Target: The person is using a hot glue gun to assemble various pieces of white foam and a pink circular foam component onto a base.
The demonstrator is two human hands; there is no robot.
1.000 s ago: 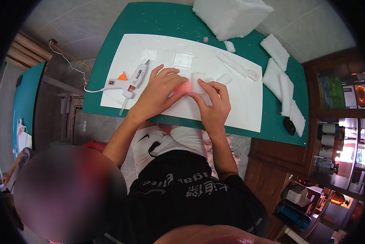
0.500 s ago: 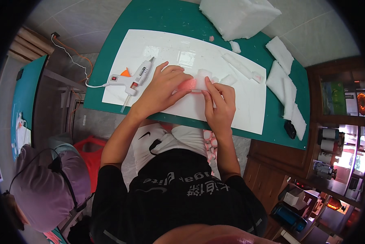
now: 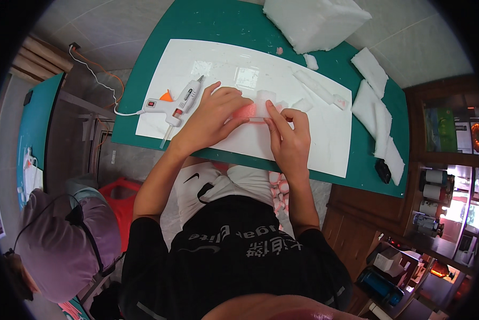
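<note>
My left hand (image 3: 218, 116) is curled around a pink foam piece (image 3: 244, 111), partly hidden by its fingers. With thumb and fingertips, my right hand (image 3: 291, 130) pinches a thin white foam strip (image 3: 265, 99) that lies against the pink piece. The hands nearly meet over a white board (image 3: 218, 60). To the left of my left hand rests a white hot glue gun (image 3: 175, 104) with a glue stick at its rear end. Small white foam scraps (image 3: 302, 105) lie just beyond my right hand.
The board lies on a green table (image 3: 154, 69). A big white foam block (image 3: 316, 24) stands at the back. Foam slabs (image 3: 368, 104) and a small black object (image 3: 382, 170) lie at the right. The gun's white cord (image 3: 103, 82) runs left. Another person (image 3: 66, 248) sits at lower left.
The whole view has shifted very slightly. Both hands keep their hold on the foam pieces, with only tiny finger movement.
</note>
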